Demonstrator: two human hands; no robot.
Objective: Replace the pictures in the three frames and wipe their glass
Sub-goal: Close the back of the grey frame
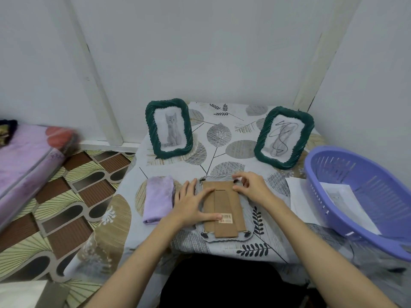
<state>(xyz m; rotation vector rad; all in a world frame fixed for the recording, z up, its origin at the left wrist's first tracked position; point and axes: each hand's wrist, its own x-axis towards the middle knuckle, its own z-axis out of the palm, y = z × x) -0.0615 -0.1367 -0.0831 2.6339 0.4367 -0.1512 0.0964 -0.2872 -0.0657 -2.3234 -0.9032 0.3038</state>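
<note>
The left hand (193, 203) lies flat, fingers straight and spread, pressing on the brown backing board (224, 210) of a frame laid face down (205, 237) at the near edge of the table (222, 134). Just left of that hand a folded lilac cloth (158, 199) rests on the leaf-print covering, untouched. Behind it, an upright green frame (168, 128) shows a grey kitten picture. The right hand (248, 187) works at the board's far right corner, thumb and fingertips curled in on what appears to be a small turn clip (235, 180); the clip itself is mostly hidden. Farther right, a second green frame (284, 137) stands tilted with a scribbled picture behind its glass. Loose white sheets (297, 192) lie beside a lilac-blue plastic basket (360, 196), which holds another sheet. Judging by the dark clips visible at the board's corners, the step in hand is working the backing's fasteners on the face-down frame. The next move likely calls for turning each remaining clip while the flat hand steadies the board. The cloth is within easy reach for the glass.
</note>
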